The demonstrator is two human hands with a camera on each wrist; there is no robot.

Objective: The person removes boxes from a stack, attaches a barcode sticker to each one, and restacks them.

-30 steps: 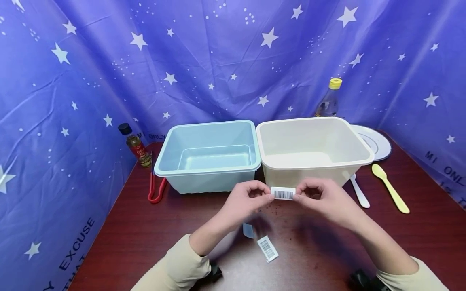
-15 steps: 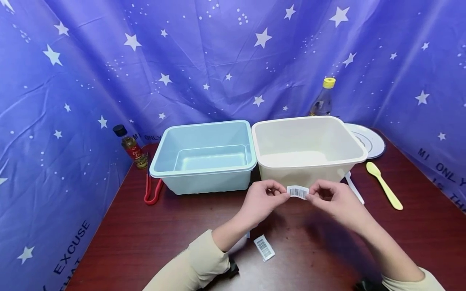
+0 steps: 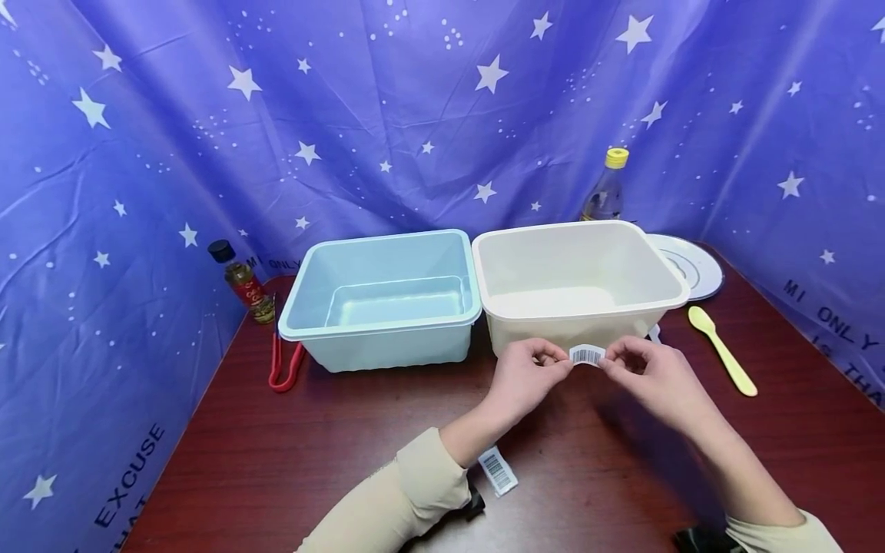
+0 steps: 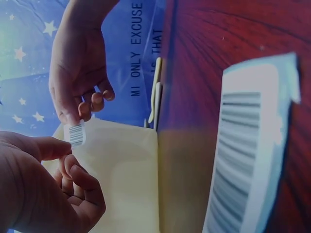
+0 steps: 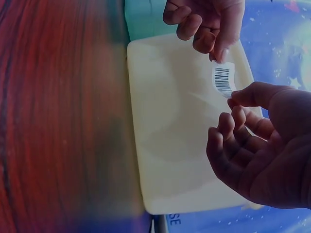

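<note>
Yellow spoon [image 3: 722,352] near plate [image 3: 707,272]; red tongs [image 3: 276,357]

- I see room for a hand over the table [image 3: 346,418] before the blue bin [image 3: 387,349].
- That and the cream bin [image 3: 535,329] lie open from above — but sit too close for a hand between them.
- The left hand [image 3: 524,378] and right hand [image 3: 658,382], pinching a barcode label [image 3: 587,355], block its near side.
- A yellow-capped bottle [image 3: 606,196] crowds its back, a plate [image 3: 700,269] its right.
- A red-handled tool [image 3: 283,387] and dark-capped bottle [image 3: 246,287] obstruct the blue bin's left.
</note>
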